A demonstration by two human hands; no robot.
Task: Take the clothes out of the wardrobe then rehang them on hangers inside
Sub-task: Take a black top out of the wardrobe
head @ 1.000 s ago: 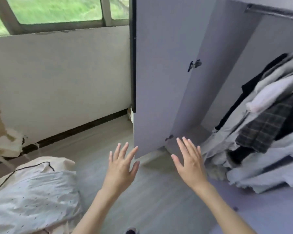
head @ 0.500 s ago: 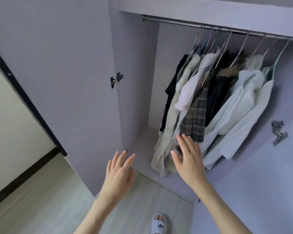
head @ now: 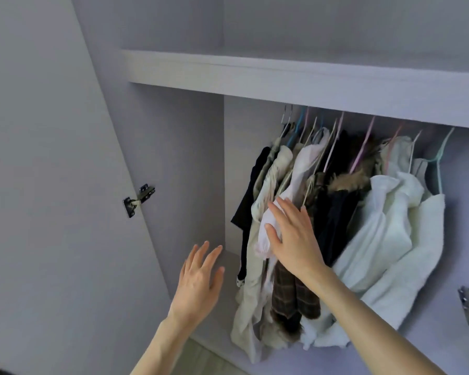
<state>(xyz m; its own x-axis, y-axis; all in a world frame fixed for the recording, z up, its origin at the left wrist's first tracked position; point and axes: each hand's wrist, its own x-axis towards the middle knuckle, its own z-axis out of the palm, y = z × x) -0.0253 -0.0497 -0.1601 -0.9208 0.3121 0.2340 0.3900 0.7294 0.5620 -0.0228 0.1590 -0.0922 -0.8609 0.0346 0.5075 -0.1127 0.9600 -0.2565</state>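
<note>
Clothes (head: 333, 220) hang bunched on hangers (head: 363, 142) under the shelf (head: 282, 77) inside the open wardrobe (head: 190, 163), right of centre; none has been taken out yet. Half a second earlier the view sat lower and farther back, with the rail and a slippered foot in frame; now the rail is hidden behind the shelf edge and the garments fill the middle.

Right hand (head: 293, 236) has been brought forward from open air onto the bundle. Fingers are spread and nearly straight, laid flat against a pale pink garment (head: 268, 231) and the plaid piece (head: 295, 296) beside it; nothing is gripped.

Left hand (head: 198, 282) is raised in front of the bare left part of the compartment, fingers apart and relaxed, holding nothing, apart from the clothes.

Door hinge (head: 138, 198) is seen on the open left door.

Judged: the reach is finished and first contact made; sorting out one garment and lifting its hanger off is likely next.
</note>
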